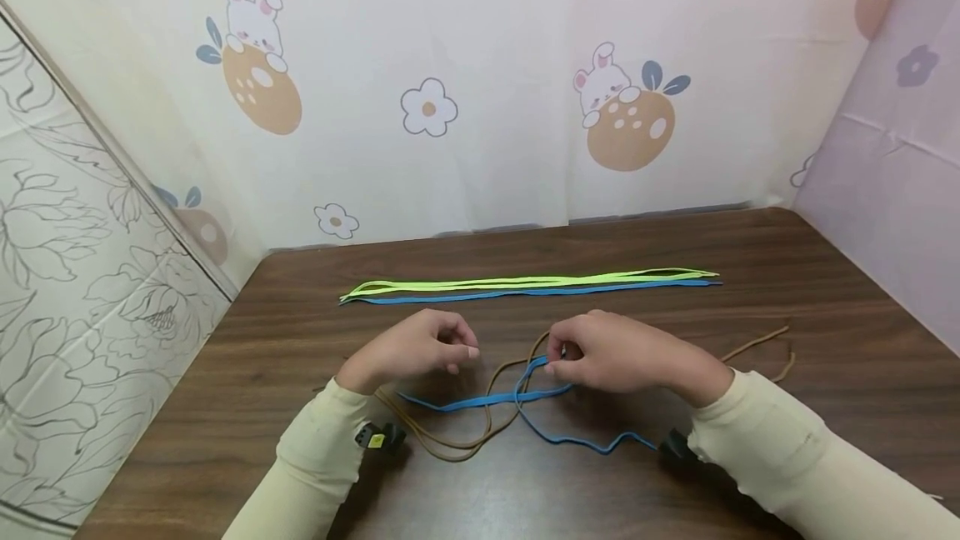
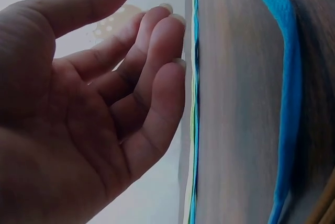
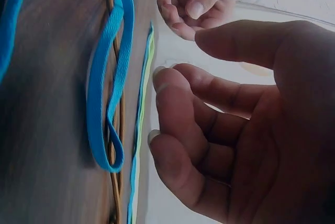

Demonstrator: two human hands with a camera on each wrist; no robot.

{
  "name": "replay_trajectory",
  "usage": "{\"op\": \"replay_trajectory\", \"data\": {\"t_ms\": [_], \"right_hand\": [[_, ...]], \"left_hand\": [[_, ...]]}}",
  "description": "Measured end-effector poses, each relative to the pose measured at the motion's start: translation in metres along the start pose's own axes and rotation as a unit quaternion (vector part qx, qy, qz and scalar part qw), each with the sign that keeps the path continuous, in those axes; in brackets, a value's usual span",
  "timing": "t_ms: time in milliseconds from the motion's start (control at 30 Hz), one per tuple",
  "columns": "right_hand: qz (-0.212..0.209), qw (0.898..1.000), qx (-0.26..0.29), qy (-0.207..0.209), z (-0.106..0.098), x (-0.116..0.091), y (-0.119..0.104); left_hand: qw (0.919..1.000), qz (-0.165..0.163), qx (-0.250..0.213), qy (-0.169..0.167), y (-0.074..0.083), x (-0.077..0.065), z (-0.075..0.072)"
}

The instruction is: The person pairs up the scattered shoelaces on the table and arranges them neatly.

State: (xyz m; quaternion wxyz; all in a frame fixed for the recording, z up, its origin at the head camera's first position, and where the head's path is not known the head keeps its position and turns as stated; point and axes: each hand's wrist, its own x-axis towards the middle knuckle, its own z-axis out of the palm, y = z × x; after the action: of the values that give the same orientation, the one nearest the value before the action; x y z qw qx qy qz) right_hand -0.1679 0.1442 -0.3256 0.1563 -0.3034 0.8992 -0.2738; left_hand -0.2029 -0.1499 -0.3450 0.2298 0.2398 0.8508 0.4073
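A loosely looped blue shoelace (image 1: 487, 400) lies across a brown shoelace (image 1: 757, 342) on the table. My left hand (image 1: 420, 350) hovers left of the loops, holding nothing; in the left wrist view its relaxed fingers are apart from the thumb, beside the blue lace (image 2: 291, 93). Over the right part of the loops is my right hand (image 1: 611, 352), which hides some of both laces in the head view. The right wrist view shows its thumb and bent fingers apart with nothing between them. A folded blue loop (image 3: 97, 103) hangs over the brown strands there.
Yellow-green laces (image 1: 480, 284) and another blue lace (image 1: 442, 298) lie stretched out side by side farther back on the dark wooden table (image 1: 225, 423). Behind the table's back edge hangs a rabbit-patterned curtain (image 1: 495, 148). Small black cameras sit at both wrists.
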Motion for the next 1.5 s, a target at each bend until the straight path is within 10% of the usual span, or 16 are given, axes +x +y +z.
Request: {"op": "replay_trajectory", "data": {"t_ms": [633,1500], "right_hand": [[-0.052,0.994,-0.069,-0.062,0.021,0.000,-0.009],[-0.046,0.988,-0.133,-0.066,0.036,-0.004,-0.012]], "left_hand": [[0.9869,0.007,0.134,-0.089,0.003,0.000,0.015],[0.9705,-0.005,0.231,-0.069,0.002,-0.003,0.025]]}}
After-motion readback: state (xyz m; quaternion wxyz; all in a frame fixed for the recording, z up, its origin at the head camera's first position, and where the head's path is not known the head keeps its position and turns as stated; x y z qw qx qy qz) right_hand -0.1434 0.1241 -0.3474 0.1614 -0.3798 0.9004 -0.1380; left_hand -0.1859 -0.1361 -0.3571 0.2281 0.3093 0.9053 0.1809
